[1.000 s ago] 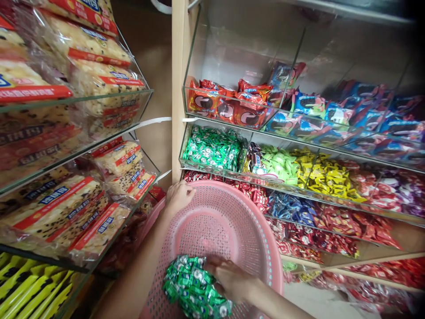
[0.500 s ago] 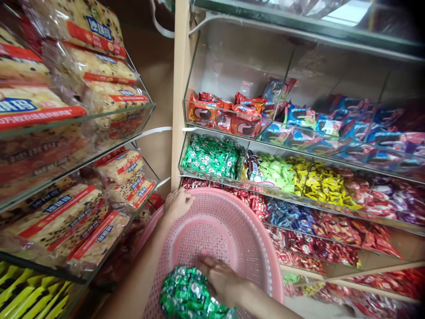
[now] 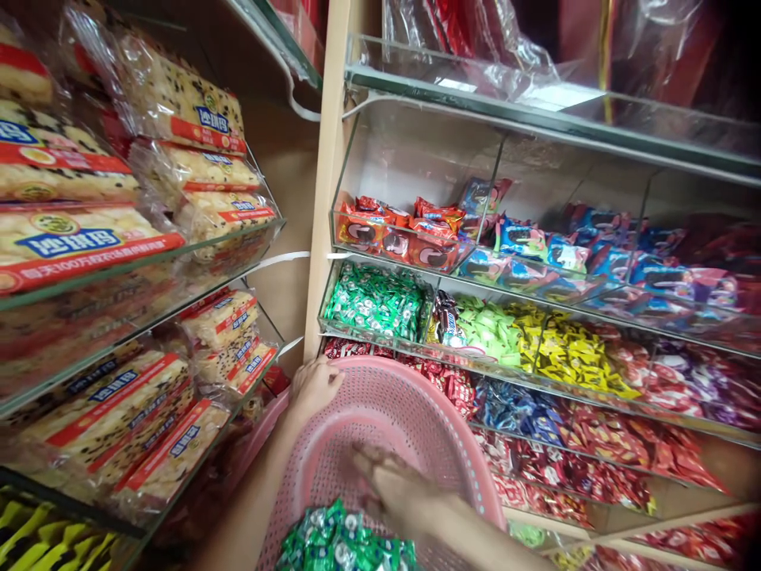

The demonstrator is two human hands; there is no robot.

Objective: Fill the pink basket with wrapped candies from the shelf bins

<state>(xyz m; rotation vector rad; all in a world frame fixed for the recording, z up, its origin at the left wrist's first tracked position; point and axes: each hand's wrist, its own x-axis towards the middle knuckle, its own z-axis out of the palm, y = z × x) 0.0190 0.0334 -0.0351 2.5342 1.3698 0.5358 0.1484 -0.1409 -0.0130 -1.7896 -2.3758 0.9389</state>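
Observation:
A pink plastic basket (image 3: 410,388) with perforated walls is tilted below the shelves, its hollow facing me. My left hand (image 3: 315,385) is closed over the basket's upper left rim. Green-wrapped candies (image 3: 348,543) lie heaped in the lower part of the basket, cut off by the bottom of the view. Inside the basket, just above and right of that heap, is my right hand (image 3: 395,484). Its fingers are stretched out and blurred by motion, and nothing shows in them.
Ahead, a glass compartment holds more green candies (image 3: 380,301); yellow candies (image 3: 583,349) and light green candies (image 3: 491,325) lie to its right. Red and blue snack packets sit on the tier above. Packaged pastries (image 3: 77,238) crowd glass shelves at left. A wooden post (image 3: 321,190) separates both units.
The view has tilted up slightly, so the shelves and candy heap sit lower in the picture. My right hand has moved up off the heap's edge. My left hand keeps its hold.

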